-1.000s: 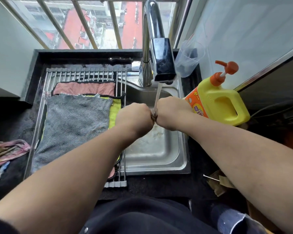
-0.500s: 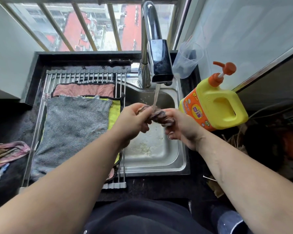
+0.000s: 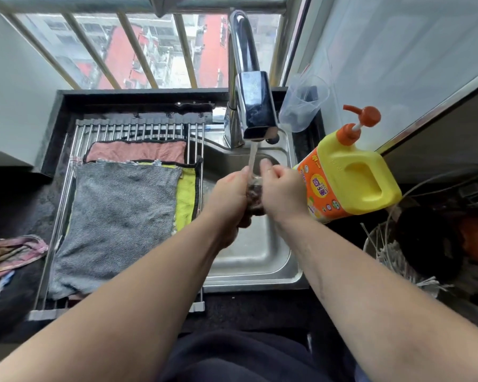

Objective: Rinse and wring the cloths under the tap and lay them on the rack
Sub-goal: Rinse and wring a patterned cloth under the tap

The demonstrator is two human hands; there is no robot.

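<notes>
While water runs from the chrome tap (image 3: 255, 106) in a thin stream (image 3: 252, 154), the head view has both hands over the steel sink (image 3: 260, 260), close together right under the spout. Left hand (image 3: 229, 191) and right hand (image 3: 280, 188) each have fingers curled round one dark cloth (image 3: 254, 194). It is bunched into a wad between the palms, and only a strip of it shows between the hands. The stream lands on the top of the wad, where the two hands meet. One right fingertip sticks up beside the water.

The rack (image 3: 138, 128) sits left of the hands, its metal bars running front to back. Three cloths lie flat on it:
- The grey cloth (image 3: 116, 216) is on top and covers most of the rack.
- The pink cloth (image 3: 138, 151) is at the far end, with its near edge under the grey one.
- The yellow-green cloth (image 3: 185, 197), black-trimmed, shows along the grey one's right side.

A yellow detergent bottle (image 3: 351, 183) with an orange pump stands just right of the sink, beside the right hand; cannot tell if they touch. A clear plastic cup (image 3: 301, 106) stands behind the bottle by the wall. A crumpled pinkish cloth (image 3: 11, 252) lies on the dark counter (image 3: 260, 307) left of the rack, apart from it.
</notes>
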